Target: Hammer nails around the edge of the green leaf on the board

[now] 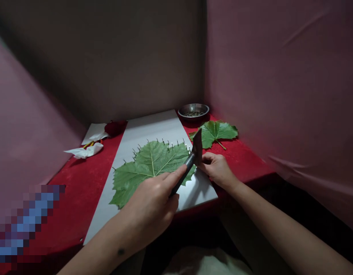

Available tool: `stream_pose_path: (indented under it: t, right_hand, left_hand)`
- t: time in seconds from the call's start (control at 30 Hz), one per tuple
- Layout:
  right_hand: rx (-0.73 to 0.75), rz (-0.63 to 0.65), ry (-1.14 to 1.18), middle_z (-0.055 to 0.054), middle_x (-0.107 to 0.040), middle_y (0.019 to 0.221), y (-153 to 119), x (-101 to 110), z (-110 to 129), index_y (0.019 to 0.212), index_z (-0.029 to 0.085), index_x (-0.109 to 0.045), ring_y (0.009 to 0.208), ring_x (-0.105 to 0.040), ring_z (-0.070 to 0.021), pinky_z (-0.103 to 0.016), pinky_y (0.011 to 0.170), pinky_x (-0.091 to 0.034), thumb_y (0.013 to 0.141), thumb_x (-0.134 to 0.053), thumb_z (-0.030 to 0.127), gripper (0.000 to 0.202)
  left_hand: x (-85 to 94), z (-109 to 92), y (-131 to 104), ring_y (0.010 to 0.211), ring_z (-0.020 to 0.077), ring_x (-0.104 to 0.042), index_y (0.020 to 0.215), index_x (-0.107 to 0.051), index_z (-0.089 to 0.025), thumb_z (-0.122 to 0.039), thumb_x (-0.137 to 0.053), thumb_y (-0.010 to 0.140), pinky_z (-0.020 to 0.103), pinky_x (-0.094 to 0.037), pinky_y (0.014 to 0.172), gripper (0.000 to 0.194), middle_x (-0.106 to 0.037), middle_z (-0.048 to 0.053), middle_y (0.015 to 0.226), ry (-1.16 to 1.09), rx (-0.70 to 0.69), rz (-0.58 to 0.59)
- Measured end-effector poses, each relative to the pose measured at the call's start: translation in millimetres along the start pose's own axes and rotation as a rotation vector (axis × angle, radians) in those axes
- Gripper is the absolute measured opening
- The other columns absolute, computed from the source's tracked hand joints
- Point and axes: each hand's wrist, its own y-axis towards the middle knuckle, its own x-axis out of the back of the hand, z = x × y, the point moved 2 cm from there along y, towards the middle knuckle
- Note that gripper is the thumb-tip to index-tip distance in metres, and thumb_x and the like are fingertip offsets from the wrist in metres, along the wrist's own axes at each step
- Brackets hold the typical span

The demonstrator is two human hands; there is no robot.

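A large green leaf (pixel 146 168) lies on a long white board (pixel 156 126), with several nails (pixel 157 139) standing upright along its far edge. My left hand (pixel 155 200) is wrapped round the dark handle of a hammer (pixel 197 147), its index finger stretched along the handle. The hammer's head is raised over the leaf's right edge. Beside it, my right hand (pixel 218 170) is closed in a pinch at that edge of the leaf. The hammer head hides its fingertips, so what they hold cannot be made out.
A metal bowl (pixel 193 110) holding many small nails stands at the back right. A second leaf (pixel 218 131) lies right of the board on the red cloth (pixel 100 168). Crumpled white tissue (pixel 89 151) and a dark red object (pixel 115 128) lie at left. Pink fabric (pixel 285 76) hangs close on the right.
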Motion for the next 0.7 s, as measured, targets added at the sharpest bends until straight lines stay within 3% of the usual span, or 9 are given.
stream_pose_path:
  t: [0.1,0.27,0.43,0.6,0.7]
  right_hand:
    - [0.018,0.009,0.006,-0.005,-0.066,0.067,0.1,-0.1,0.3,0.067,0.013,-0.066,0.062,-0.058,-0.0148,-0.025,0.059,-0.044,0.067,-0.062,0.026,0.013]
    - [0.010,-0.016,-0.056,-0.003,-0.065,0.064,0.1,0.5,0.6,0.062,0.015,-0.064,0.061,-0.058,-0.0134,-0.024,0.060,-0.044,0.066,-0.063,0.020,0.007]
    - [0.023,-0.002,-0.023,-0.005,-0.068,0.070,0.6,-0.5,-1.4,0.069,0.014,-0.068,0.066,-0.061,-0.0154,-0.026,0.062,-0.046,0.068,-0.062,0.022,0.009]
    - [-0.001,-0.022,-0.085,-0.003,-0.066,0.066,1.3,-0.5,-2.3,0.065,0.015,-0.066,0.063,-0.059,-0.0142,-0.026,0.063,-0.046,0.066,-0.064,0.020,0.006]
    - [0.007,-0.010,-0.070,-0.004,-0.066,0.066,1.0,-0.3,-1.3,0.065,0.015,-0.066,0.063,-0.059,-0.0143,-0.026,0.061,-0.045,0.067,-0.064,0.022,0.007]
  left_hand:
    - [0.3,-3.5,0.6,0.078,0.0205,-0.067,0.131,-0.047,-0.016,-0.005,-0.047,0.075,0.032,-0.054,0.065,0.057,-0.071,0.009,0.094,0.030,0.001,0.026]
    - [5.0,-7.6,0.8,0.075,0.0158,-0.066,0.133,-0.044,-0.018,-0.005,-0.047,0.076,0.026,-0.052,0.063,0.059,-0.070,0.005,0.094,0.044,-0.032,-0.097]
    - [2.1,-2.1,4.8,0.080,0.0198,-0.067,0.130,-0.048,-0.015,-0.005,-0.047,0.075,0.031,-0.054,0.067,0.056,-0.071,0.009,0.099,0.072,0.030,0.034]
    - [13.8,-4.9,0.1,0.082,0.0147,-0.067,0.132,-0.046,-0.020,-0.007,-0.050,0.077,0.023,-0.052,0.068,0.056,-0.070,0.005,0.102,0.015,-0.027,-0.130]
    - [11.1,-3.2,0.7,0.083,0.0160,-0.067,0.133,-0.045,-0.018,-0.007,-0.049,0.077,0.026,-0.053,0.069,0.057,-0.070,0.007,0.104,0.007,-0.017,-0.082]
